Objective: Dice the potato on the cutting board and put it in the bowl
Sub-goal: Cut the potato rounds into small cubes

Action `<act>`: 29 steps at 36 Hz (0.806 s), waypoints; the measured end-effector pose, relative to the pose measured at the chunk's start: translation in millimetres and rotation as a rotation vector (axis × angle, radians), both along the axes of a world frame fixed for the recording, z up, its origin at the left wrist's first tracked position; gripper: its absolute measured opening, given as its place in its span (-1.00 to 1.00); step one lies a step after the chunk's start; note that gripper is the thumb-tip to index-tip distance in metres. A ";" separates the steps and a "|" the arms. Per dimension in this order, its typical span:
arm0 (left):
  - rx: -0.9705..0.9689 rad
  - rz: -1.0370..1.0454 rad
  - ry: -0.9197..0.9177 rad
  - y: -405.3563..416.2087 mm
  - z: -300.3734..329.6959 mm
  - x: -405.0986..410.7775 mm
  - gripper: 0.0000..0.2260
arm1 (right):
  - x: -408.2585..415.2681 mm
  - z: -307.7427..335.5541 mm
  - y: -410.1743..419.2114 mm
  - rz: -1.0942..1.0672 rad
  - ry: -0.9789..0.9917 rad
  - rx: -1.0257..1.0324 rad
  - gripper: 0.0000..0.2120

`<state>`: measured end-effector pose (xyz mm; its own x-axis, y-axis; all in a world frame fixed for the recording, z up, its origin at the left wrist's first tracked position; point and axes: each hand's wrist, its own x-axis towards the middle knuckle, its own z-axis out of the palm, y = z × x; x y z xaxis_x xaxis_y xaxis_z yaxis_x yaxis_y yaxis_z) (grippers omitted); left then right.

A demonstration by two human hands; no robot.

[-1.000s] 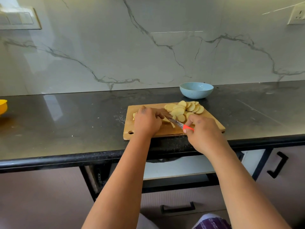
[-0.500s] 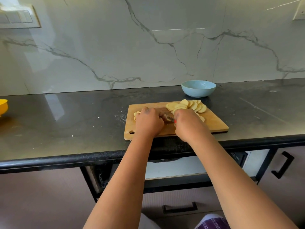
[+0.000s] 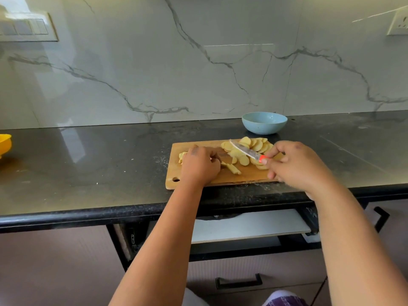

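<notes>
In the head view, a wooden board (image 3: 223,177) lies near the front edge of a dark counter (image 3: 88,164), and just beyond its far right corner stands a pale blue bowl (image 3: 264,123), apart from the board and, as far as its inside shows, with no potato in it. The potato is all on the board: a loose fan of round slices (image 3: 254,146) covers the far right part, a few cut strips (image 3: 234,168) lie near the middle, and a small yellow bit (image 3: 182,156) shows at the left, beside the left hand (image 3: 199,165). That hand is curled, knuckles up, on the board's left half; its fingertips are hidden under it, so whether it pinches a piece or only presses down I cannot tell. The right hand (image 3: 295,165) grips the knife (image 3: 246,151) by its orange handle between thumb and fingers, the blade raised and slanting away to the far left over the slices, not cutting at this instant. At the far left edge of the counter a yellow dish (image 3: 4,143) is partly in view. As for progress, I judge the work well under way but not near its end: the slicing into rounds looks done, the cutting of rounds into strips has only begun, no real dice can be made out, and nothing has gone into the bowl. What is left is to strip the remaining rounds, cross-cut them, and carry the lot over to the bowl.
</notes>
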<state>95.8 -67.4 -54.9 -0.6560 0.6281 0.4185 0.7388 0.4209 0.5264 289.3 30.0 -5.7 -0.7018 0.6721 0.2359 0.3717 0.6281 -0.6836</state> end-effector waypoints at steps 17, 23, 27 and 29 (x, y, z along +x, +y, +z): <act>-0.146 -0.076 0.198 19.7 -14.8 -7.5 -0.57 | -83.1 -69.0 33.5 -0.182 0.486 0.120 -0.78; -0.091 -0.134 0.133 18.2 -12.2 -11.2 -0.73 | -82.6 -69.6 32.6 -0.115 0.464 0.140 -0.84; -0.100 -0.172 0.114 14.0 -8.7 -11.4 -0.75 | -83.4 -69.8 33.6 -0.109 0.456 0.135 -0.84; -0.138 -0.169 0.088 14.8 -6.9 -11.6 -0.66 | -83.3 -69.2 32.9 -0.109 0.458 0.131 -0.84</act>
